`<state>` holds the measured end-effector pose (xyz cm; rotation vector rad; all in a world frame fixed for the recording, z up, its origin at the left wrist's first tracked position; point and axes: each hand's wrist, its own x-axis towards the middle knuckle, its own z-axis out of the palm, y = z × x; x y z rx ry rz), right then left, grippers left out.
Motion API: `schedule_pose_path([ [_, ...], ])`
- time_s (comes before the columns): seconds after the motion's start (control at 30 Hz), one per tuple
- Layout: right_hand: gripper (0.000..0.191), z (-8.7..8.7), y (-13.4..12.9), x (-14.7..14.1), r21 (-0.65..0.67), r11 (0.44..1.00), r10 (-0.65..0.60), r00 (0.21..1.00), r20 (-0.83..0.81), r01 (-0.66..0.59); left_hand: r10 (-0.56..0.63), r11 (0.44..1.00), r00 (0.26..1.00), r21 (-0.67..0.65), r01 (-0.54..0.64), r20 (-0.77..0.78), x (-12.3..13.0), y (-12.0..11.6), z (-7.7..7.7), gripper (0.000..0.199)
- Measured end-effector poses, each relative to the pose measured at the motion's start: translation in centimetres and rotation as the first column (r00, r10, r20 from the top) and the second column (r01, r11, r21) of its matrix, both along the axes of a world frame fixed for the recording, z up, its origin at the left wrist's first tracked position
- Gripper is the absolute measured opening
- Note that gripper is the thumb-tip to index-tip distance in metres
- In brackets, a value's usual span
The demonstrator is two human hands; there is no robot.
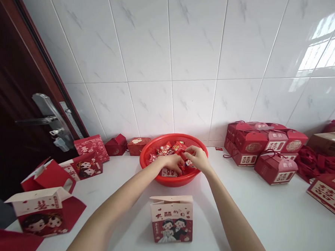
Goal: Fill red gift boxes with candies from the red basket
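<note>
A red plastic colander basket [172, 182] full of small wrapped candies [166, 149] stands against the tiled wall. My left hand [174, 163] reaches into it with curled fingers pointing down among the candies; what its fingertips hold is hidden. From the right, my right hand [198, 158] bends over the basket's rim, thumb and fingers pinched at a red wrapper beside my left hand. In front of the basket, between my forearms, a small red and cream gift box [172, 223] with a cartoon couple stands upright, its top flaps loosely raised.
Closed red gift boxes [248, 141] are stacked at the right, with another box [328, 192] at the edge. Dark red ribbon [311, 161] lies heaped behind. Several boxes, some unfolded like this one [41, 212], line the left. A door handle [48, 119] juts out there.
</note>
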<state>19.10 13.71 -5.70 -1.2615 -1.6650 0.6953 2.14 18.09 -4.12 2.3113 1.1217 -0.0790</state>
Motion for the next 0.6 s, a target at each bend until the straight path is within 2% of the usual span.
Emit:
schedule_pose_path([
  [0.07,0.011,-0.1,0.1,0.1,0.004,1.000,0.005,0.999,-0.039,-0.004,0.066,0.997,0.989,0.028,-0.070,0.129,-0.9,0.3,0.4,0.017],
  [0.17,0.013,-0.2,0.6,0.1,0.005,1.000,0.004,0.994,-0.107,-0.004,0.131,0.988,0.931,0.034,-0.152,0.341,-1.7,0.4,1.1,0.030],
  [0.3,0.021,-0.2,0.9,0.3,-0.013,0.999,0.029,0.979,-0.200,-0.032,0.137,0.989,0.820,-0.025,-0.149,0.556,-1.7,0.0,1.9,0.040],
  [0.5,0.044,0.4,-0.2,0.7,-0.067,0.963,0.237,0.936,-0.259,-0.262,0.197,0.980,0.693,-0.158,-0.121,0.694,-1.3,-0.8,2.2,0.047],
  [0.6,0.043,0.5,-0.3,0.7,-0.090,0.948,0.264,0.910,-0.319,-0.306,0.243,0.967,0.669,-0.226,-0.114,0.703,-1.2,-0.8,2.1,0.052],
])
